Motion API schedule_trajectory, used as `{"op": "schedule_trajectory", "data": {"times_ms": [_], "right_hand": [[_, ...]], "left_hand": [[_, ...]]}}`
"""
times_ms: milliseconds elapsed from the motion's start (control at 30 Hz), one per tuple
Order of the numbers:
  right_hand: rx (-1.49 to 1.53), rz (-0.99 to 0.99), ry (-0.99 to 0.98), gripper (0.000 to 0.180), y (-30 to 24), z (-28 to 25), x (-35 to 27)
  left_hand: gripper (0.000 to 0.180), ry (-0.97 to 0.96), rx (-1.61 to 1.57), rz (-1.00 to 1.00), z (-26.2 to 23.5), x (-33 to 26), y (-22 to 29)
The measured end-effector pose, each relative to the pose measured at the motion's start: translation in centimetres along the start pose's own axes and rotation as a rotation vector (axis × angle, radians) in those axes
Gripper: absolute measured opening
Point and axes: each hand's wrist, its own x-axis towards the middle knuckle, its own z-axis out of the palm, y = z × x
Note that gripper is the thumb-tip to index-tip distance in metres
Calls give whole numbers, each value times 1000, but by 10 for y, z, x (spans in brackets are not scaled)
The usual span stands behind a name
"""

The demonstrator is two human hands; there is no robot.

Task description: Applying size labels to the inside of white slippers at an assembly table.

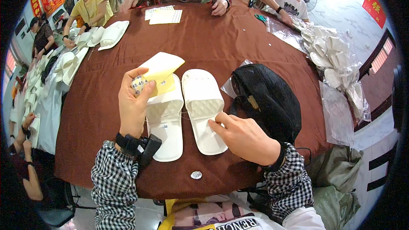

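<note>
A pair of white slippers lies side by side on the brown cloth before me. The left slipper (167,145) carries a small round printed sticker on its insole, and its toe is partly covered by a sticker sheet (164,70). My left hand (135,102) grips this curled sheet, which has a yellow backing and round printed stickers. Over the insole of the right slipper (200,89), my right hand (245,138) has its thumb and forefinger pinched together; what is between them, if anything, is too small to make out. A round sticker piece (196,175) lies near the table's front edge.
A black mesh bag (268,102) stands right of the slippers. Bagged white slippers (330,51) line the right edge, and more slippers (113,35) lie at the left. Further sticker sheets (166,16) lie at the far side, where several people sit or stand around the table.
</note>
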Motion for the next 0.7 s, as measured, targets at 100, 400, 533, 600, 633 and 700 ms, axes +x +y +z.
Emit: {"op": "schedule_trajectory", "data": {"times_ms": [100,400,533,600,633,700], "right_hand": [[-27,-34,-50,47,2,-8,-1],[8,-144,-57,52,27,-12,1],[86,-195,-13,43,37,-8,1],[120,-194,-15,42,39,-7,-1],[118,-196,-14,42,39,-9,-2],[286,-128,-69,40,40,-12,-4]], "left_hand": [[32,5,2,3,-1,0,0],[34,7,36,-21,-3,1,-1],[30,29,49,-23,-2,0,0],[30,20,48,-12,-2,2,-4],[30,16,52,0,-3,2,-5],[30,16,37,-3,-1,1,-2]]}}
